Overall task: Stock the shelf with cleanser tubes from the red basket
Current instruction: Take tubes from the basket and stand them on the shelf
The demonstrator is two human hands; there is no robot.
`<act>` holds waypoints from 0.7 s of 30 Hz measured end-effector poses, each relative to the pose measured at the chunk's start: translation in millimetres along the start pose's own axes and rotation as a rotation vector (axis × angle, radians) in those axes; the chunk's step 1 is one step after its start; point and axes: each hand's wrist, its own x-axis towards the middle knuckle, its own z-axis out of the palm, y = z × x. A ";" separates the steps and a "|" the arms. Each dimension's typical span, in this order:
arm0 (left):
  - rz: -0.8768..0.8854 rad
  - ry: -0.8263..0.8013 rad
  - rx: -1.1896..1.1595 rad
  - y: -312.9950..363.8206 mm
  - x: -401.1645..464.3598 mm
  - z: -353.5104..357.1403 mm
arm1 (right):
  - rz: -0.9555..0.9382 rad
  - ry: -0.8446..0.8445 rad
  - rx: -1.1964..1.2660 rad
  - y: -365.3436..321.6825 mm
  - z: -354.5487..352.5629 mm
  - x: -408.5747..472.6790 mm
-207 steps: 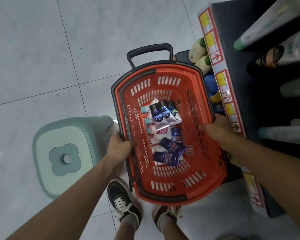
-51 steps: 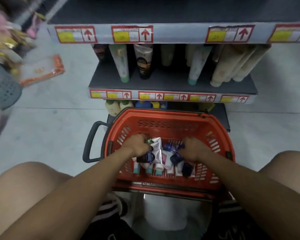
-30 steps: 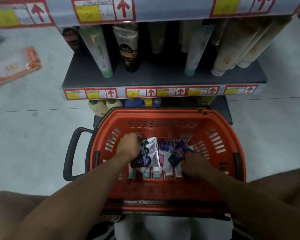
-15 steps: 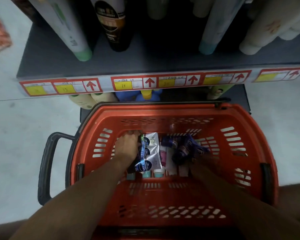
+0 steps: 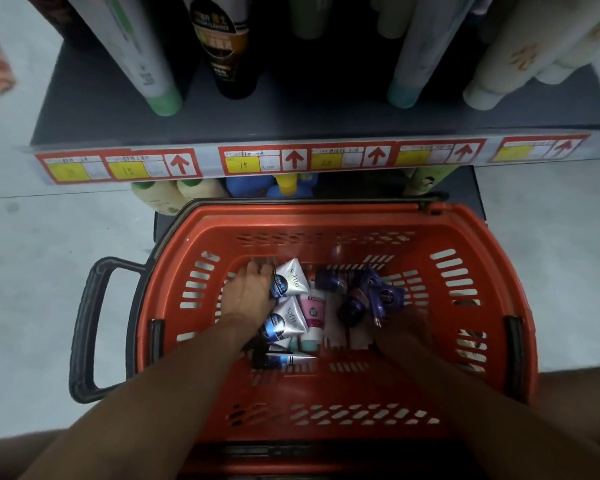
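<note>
The red basket (image 5: pixel 326 220) stands on the floor below the dark shelf (image 5: pixel 291 116). Several cleanser tubes lie on its bottom. My left hand (image 5: pixel 248 294) reaches in at the left, fingers curled round the silver-and-blue tubes (image 5: pixel 293 282). My right hand (image 5: pixel 400 323), blurred, is at the right and grips a bunch of dark purple tubes (image 5: pixel 368 296), which are tilted up off the pile. A pink tube (image 5: pixel 313 311) lies between the two hands. The tubes under my forearms are hidden.
Tall tubes stand on the shelf: green-capped (image 5: pixel 146 64), black (image 5: pixel 227 53), teal-capped (image 5: pixel 409 74), cream (image 5: pixel 506 64). Red-and-yellow price tags (image 5: pixel 243 162) line the shelf edge. Bottles (image 5: pixel 167 195) sit on the level below. The basket's black handle (image 5: pixel 87 323) sticks out left.
The view has closed in on the basket and shelf. My right hand has gathered the purple tubes and tipped them up. My left hand has stayed on the silver tubes.
</note>
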 end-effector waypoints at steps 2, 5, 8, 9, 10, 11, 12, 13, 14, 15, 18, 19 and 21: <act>-0.031 0.029 -0.047 -0.1 -9.3 -8.7 | -0.064 -0.016 -0.023 -0.8 -10.6 -11.2; -0.080 0.083 -0.090 2.2 -28.1 -24.6 | -0.179 0.043 -0.043 -8.8 -19.0 -29.4; -0.112 0.166 -0.157 7.2 -48.0 -45.9 | -0.256 0.175 -0.056 -24.0 -28.9 -49.5; -0.121 0.196 -0.189 9.0 -55.0 -53.6 | -0.299 0.213 -0.061 -28.6 -31.9 -55.0; -0.127 0.229 -0.220 10.9 -62.0 -61.5 | -0.333 0.241 -0.053 -34.0 -35.3 -62.0; -0.131 0.264 -0.250 12.8 -68.9 -69.7 | -0.367 0.253 -0.027 -38.7 -40.3 -71.1; -0.133 0.303 -0.281 14.7 -75.5 -78.4 | -0.400 0.258 -0.001 -43.9 -44.9 -79.6; -0.133 0.340 -0.315 16.5 -81.5 -87.4 | -0.434 0.265 0.028 -47.9 -49.1 -86.4; -0.126 0.375 -0.350 18.1 -87.7 -97.1 | -0.471 0.268 0.049 -53.7 -54.2 -96.5; -0.117 0.407 -0.380 19.6 -94.1 -107.1 | -0.520 0.276 0.072 -58.2 -59.7 -104.9; -0.112 0.507 -0.449 23.9 -114.2 -138.2 | -0.658 0.314 0.104 -72.5 -73.5 -131.0; -0.116 0.538 -0.468 25.3 -120.7 -148.1 | -0.691 0.330 0.105 -77.0 -77.8 -139.0; -0.133 0.604 -0.511 28.1 -134.6 -168.4 | -0.739 0.364 0.123 -87.8 -87.0 -158.2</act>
